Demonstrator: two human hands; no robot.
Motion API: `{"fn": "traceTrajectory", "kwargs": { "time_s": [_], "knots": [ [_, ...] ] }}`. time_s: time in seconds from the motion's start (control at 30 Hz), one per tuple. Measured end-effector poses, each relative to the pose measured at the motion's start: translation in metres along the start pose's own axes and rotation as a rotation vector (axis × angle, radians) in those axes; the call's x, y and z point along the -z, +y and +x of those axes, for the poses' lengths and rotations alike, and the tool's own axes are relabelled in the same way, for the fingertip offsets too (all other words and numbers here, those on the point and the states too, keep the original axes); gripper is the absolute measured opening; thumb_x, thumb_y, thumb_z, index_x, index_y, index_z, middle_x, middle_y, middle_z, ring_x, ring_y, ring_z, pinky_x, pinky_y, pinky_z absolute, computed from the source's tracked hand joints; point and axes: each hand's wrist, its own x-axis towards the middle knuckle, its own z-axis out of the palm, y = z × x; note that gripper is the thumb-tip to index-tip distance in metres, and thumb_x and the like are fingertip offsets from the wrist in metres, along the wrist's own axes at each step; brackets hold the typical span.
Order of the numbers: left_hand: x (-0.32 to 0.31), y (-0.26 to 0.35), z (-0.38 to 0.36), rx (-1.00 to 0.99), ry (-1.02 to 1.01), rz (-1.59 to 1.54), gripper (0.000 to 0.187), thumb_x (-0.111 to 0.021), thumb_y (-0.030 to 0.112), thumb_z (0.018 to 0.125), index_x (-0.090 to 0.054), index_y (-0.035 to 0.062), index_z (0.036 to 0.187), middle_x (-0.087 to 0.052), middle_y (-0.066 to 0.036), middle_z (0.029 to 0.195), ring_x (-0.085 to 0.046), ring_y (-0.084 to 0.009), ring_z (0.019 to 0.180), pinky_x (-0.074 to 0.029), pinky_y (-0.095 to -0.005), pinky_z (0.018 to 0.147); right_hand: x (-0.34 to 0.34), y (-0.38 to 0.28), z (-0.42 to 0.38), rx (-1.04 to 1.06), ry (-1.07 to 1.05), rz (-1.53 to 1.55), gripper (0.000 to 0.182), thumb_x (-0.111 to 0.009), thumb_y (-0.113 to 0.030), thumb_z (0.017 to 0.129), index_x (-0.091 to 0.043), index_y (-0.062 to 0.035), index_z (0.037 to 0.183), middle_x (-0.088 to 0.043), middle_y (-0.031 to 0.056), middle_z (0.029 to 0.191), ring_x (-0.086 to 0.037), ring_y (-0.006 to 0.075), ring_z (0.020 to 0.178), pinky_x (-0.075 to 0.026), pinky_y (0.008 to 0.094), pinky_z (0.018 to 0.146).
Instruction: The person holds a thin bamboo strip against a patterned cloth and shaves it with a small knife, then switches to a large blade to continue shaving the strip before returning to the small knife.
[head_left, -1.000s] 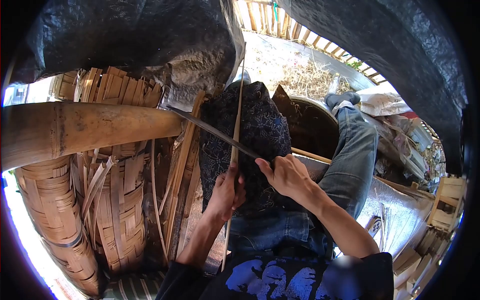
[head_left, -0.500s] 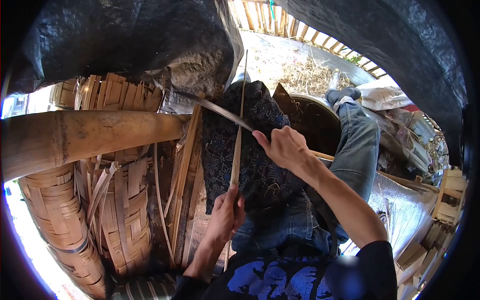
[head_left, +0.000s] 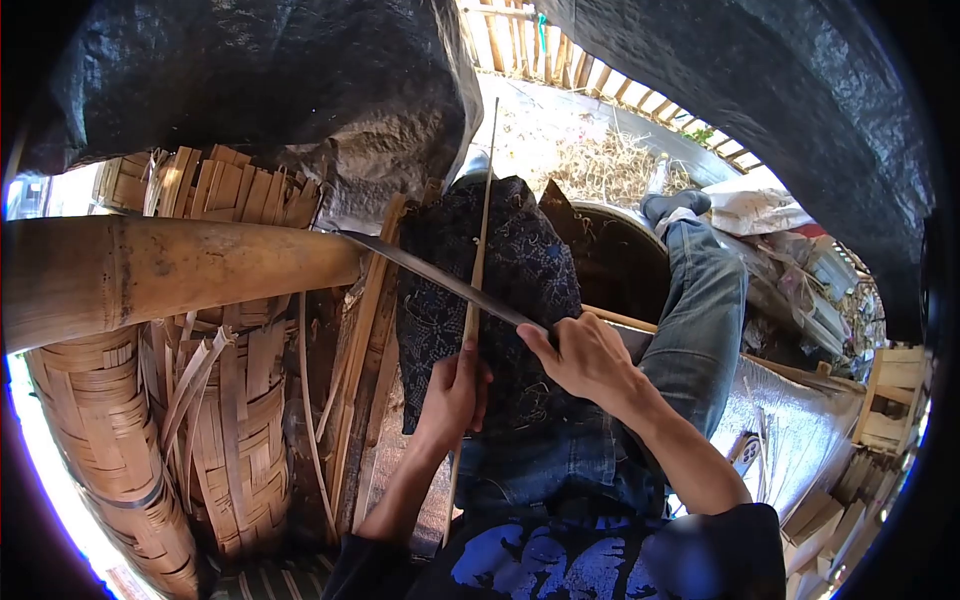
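My left hand (head_left: pixel 452 398) is closed around a long, thin bamboo strip (head_left: pixel 485 215). The strip points away from me, and its tail passes below that hand towards my body. In my right hand (head_left: pixel 592 362) is a knife (head_left: pixel 425 273) with a long dark blade; its handle is hidden in my fist. The blade lies slantwise across the strip, just beyond my left thumb, with its tip towards the left. Under both hands a dark patterned cloth (head_left: pixel 530 262) covers my lap.
A thick bamboo pole (head_left: pixel 190 268) juts in from the left above woven bamboo baskets (head_left: pixel 105 420). Upright bamboo slats (head_left: pixel 352 400) stand beside my lap. A dark round container (head_left: pixel 615 260) sits by my jeans-clad leg (head_left: pixel 700 320). Black sheeting (head_left: pixel 260 90) hangs overhead.
The knife and my right hand have come back towards me, so the blade crosses the strip closer to my left hand. My left hand has shifted slightly forward.
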Motion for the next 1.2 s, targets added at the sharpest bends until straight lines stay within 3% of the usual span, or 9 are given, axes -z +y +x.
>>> {"fn": "traceTrajectory", "kwargs": {
  "time_s": [0.1,0.27,0.4,0.5,0.73,0.83,0.93,1.0,1.2],
  "knots": [
    [-0.003,-0.006,0.0,-0.081,0.064,0.144,0.048,-0.034,0.035,0.099,-0.054,0.0003,0.072,-0.045,-0.004,0.044,-0.046,-0.0146,0.035,-0.036,-0.0286,0.035,0.022,-0.016,0.006,-0.19,-0.113,-0.024,0.021,-0.057,-0.025,0.091,-0.066,-0.007,0.092,-0.033,0.0071,0.044,-0.035,0.0245,0.033,-0.026,0.0363,0.035],
    [-0.009,-0.011,0.001,-0.428,0.254,0.578,0.047,-0.039,0.026,0.097,-0.057,-0.0028,0.064,-0.052,-0.017,0.049,-0.056,-0.0299,0.045,-0.04,-0.0385,0.045,0.018,-0.009,0.007,-0.067,-0.002,-0.018,0.045,-0.056,-0.036,0.09,-0.057,-0.003,0.059,-0.035,0.0095,0.039,-0.04,0.0273,0.033,-0.03,0.0378,0.034],
    [-0.013,-0.009,-0.001,-0.393,0.272,0.607,0.043,-0.042,0.021,0.095,-0.057,-0.0035,0.064,-0.055,-0.022,0.055,-0.058,-0.0372,0.054,-0.043,-0.0412,0.051,0.021,-0.014,0.01,-0.058,0.124,-0.028,0.056,-0.057,-0.04,0.089,-0.047,-0.0041,0.046,-0.037,0.0108,0.035,-0.043,0.0283,0.03,-0.031,0.0381,0.03],
    [-0.017,-0.016,-0.002,-0.382,0.271,0.674,0.04,-0.044,0.02,0.094,-0.057,-0.0039,0.065,-0.056,-0.022,0.057,-0.06,-0.0376,0.056,-0.044,-0.0415,0.052,0.023,-0.024,0.022,-0.129,0.066,-0.007,0.069,-0.045,-0.052,0.091,-0.054,-0.0003,0.045,-0.05,0.0173,0.041,-0.055,0.0315,0.038,-0.043,0.0375,0.034],
    [-0.016,-0.019,-0.004,-0.484,0.35,0.679,0.038,-0.048,0.018,0.092,-0.053,-0.0037,0.061,-0.053,-0.025,0.053,-0.056,-0.0424,0.053,-0.043,-0.0455,0.045,0.013,-0.029,0.044,-0.067,0.085,-0.028,0.07,-0.044,-0.052,0.091,-0.055,-0.0011,0.045,-0.05,0.0146,0.04,-0.056,0.0278,0.038,-0.045,0.0351,0.035],
    [-0.018,-0.02,-0.003,-0.486,0.341,0.657,0.038,-0.048,0.017,0.092,-0.053,-0.004,0.061,-0.052,-0.025,0.053,-0.056,-0.0428,0.052,-0.043,-0.0452,0.044,0.006,-0.028,0.044,-0.099,0.123,-0.037,0.065,-0.053,-0.05,0.088,-0.047,-0.0045,0.041,-0.046,0.0153,0.038,-0.054,0.0296,0.036,-0.041,0.0362,0.033],
    [-0.02,-0.018,-0.004,-0.48,0.34,0.692,0.038,-0.048,0.017,0.092,-0.052,-0.004,0.061,-0.053,-0.025,0.053,-0.056,-0.0426,0.052,-0.043,-0.0449,0.043,0.008,-0.026,0.042,-0.1,0.152,-0.03,0.068,-0.049,-0.053,0.088,-0.048,-0.0038,0.041,-0.046,0.0153,0.038,-0.054,0.0294,0.037,-0.042,0.0368,0.034],
    [-0.019,-0.015,-0.003,-0.467,0.341,0.726,0.038,-0.048,0.017,0.093,-0.052,-0.004,0.061,-0.053,-0.025,0.053,-0.056,-0.0424,0.053,-0.043,-0.0447,0.044,0.017,-0.031,0.047,-0.175,-0.015,-0.044,0.074,-0.039,-0.058,0.09,-0.059,-0.0012,0.047,-0.054,0.0158,0.044,-0.06,0.0288,0.044,-0.049,0.037,0.042],
    [-0.016,-0.012,0.001,-0.533,0.334,0.608,0.037,-0.046,0.015,0.093,-0.053,-0.0037,0.062,-0.054,-0.025,0.056,-0.057,-0.0417,0.054,-0.042,-0.0454,0.045,0.02,-0.035,0.038,-0.19,0.033,-0.005,0.074,-0.04,-0.058,0.09,-0.059,-0.0002,0.048,-0.054,0.0174,0.045,-0.061,0.0296,0.045,-0.049,0.0377,0.041]
  ]
}}
